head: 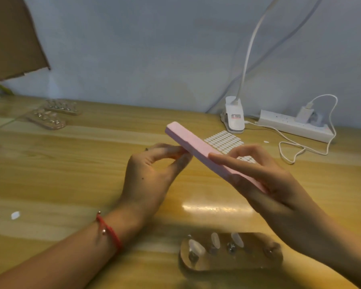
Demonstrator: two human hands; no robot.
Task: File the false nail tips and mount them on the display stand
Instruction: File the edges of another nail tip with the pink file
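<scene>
head view: pink file (188,140) clamped in right hand (269,184), left hand (152,170) pinched beneath it, contents unclear

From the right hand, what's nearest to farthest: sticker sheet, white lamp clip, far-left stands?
1. Sticker sheet: just behind the right hand, which holds the pink file.
2. White lamp clip: farther back, slightly left.
3. Far-left stands: way off at the back left.

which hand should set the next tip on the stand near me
Left, probably. The left hand pinches a small item, likely the tip, against the pink file, which the right hand grips; the display stand has bare posts.
</scene>
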